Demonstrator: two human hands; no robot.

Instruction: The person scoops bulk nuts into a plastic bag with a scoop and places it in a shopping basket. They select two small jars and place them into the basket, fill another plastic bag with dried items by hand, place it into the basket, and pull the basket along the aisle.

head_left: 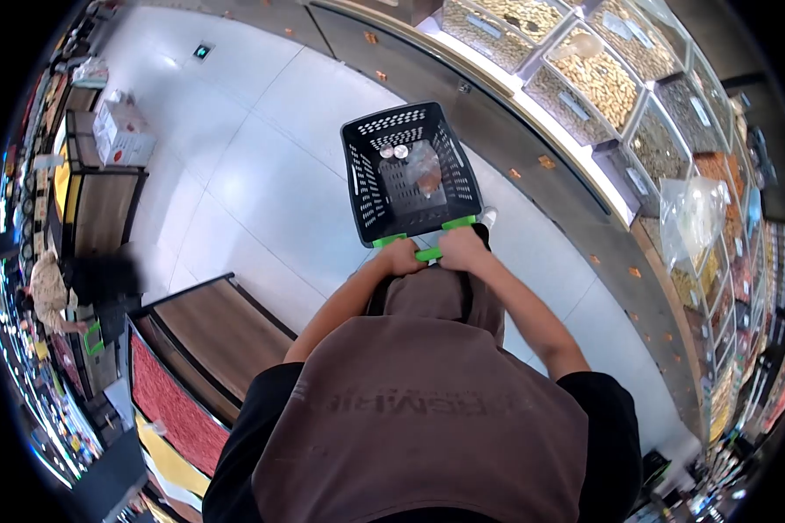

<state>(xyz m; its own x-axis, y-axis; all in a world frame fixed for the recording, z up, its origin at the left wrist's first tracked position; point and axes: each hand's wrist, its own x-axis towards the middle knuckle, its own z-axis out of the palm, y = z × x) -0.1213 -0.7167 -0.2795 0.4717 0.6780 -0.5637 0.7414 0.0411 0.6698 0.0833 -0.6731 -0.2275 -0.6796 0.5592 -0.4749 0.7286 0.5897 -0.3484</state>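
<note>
A black plastic basket [364, 199] with green handle parts hangs in front of my body, above the tiled floor. The fingers of my left hand [400, 257] are wrapped round the green handle [428, 254] on its left side. Close beside it, on the right, my right hand [462, 247] is closed on the same handle. Inside the basket lie a clear plastic bag [423, 166] with something reddish-brown in it and two small round pale items [393, 152]. The fingertips of both hands are partly hidden.
Bins of nuts and dry goods [584, 78] line a long counter on the right, with a clear plastic bag [694, 218] over some. A wooden display stand [214, 336] is at lower left. Another person [51, 292] stands at far left. A white box [124, 133] rests behind.
</note>
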